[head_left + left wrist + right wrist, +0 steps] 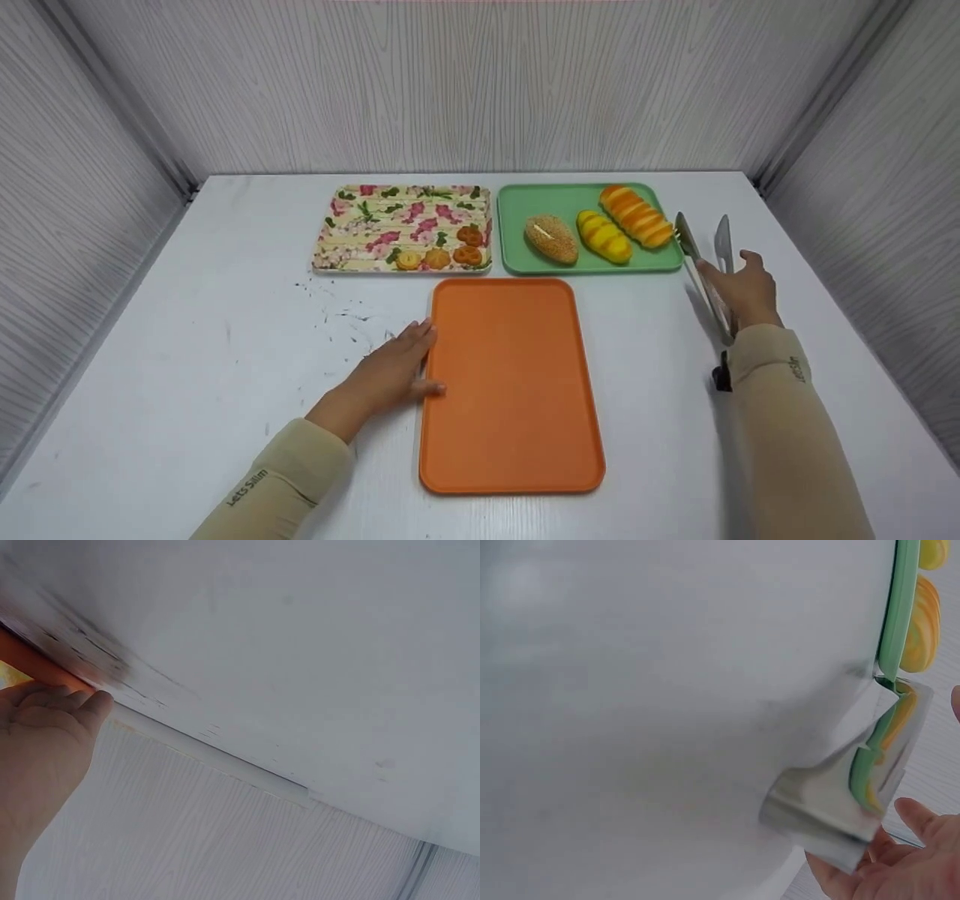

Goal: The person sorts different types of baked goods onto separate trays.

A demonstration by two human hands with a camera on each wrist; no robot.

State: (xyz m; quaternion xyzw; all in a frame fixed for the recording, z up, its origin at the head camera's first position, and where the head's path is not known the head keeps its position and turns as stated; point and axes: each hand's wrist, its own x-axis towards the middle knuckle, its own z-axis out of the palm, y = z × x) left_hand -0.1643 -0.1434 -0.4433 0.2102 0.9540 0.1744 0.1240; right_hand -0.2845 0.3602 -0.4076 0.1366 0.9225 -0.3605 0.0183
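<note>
My left hand point(386, 375) lies at the left edge of an orange tray point(514, 382), its thumb over the rim and its fingertips along the outer side. In the left wrist view that hand point(49, 742) shows fingers extended beside a strip of the orange tray point(37, 664). At the right, my right hand point(742, 292) is spread about metal tongs point(705, 281), with the thumb by one arm and the fingers past the other. The tongs' tips point away, one beside the green tray. In the right wrist view, shiny tongs point(817, 799) stand in front of the right hand's fingers point(922, 817).
Behind the orange tray, a floral tray point(352, 232) holds several small cookies point(437, 259). A green tray point(517, 202) beside it carries a seeded bun point(553, 240), a yellow bread roll point(604, 236) and a striped orange loaf point(636, 216). Pale panels point(465, 90) wall the white table.
</note>
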